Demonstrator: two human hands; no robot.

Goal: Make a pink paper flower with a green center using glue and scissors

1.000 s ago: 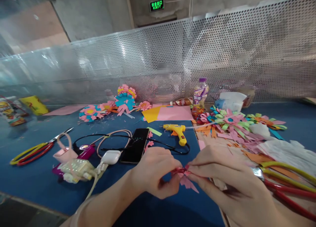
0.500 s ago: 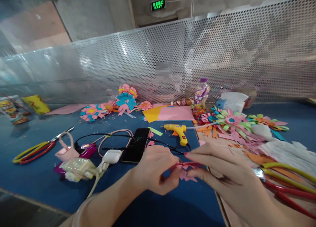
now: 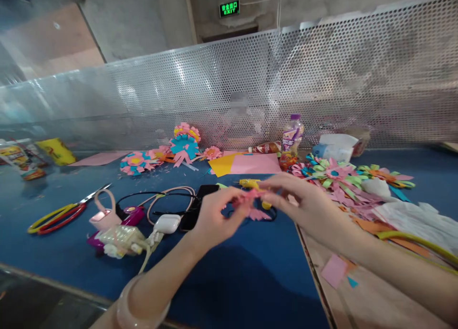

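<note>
Pink paper (image 3: pixel 256 214), blurred, pinched by left hand (image 3: pixel 217 215), grip of right hand (image 3: pixel 304 197) uncertain, glue gun (image 3: pixel 248 183) half-hidden

The desk (image 3: pixel 229 286) has a smooth blue top, matt with a faint sheen. Perforated metal panelling (image 3: pixel 207 85), shiny in patches, rises behind its far edge. Toward the desk's left edge, the scissors (image 3: pixel 79 207) pair bright metal blades with smooth plastic handles. The earphone case (image 3: pixel 167 223) is glossy white plastic. Matt paper makes up the held pink piece (image 3: pixel 256 214) and the flower stack (image 3: pixel 184 147) near the far edge, where a bottle (image 3: pixel 292 137) shows clear, shiny plastic.
</note>
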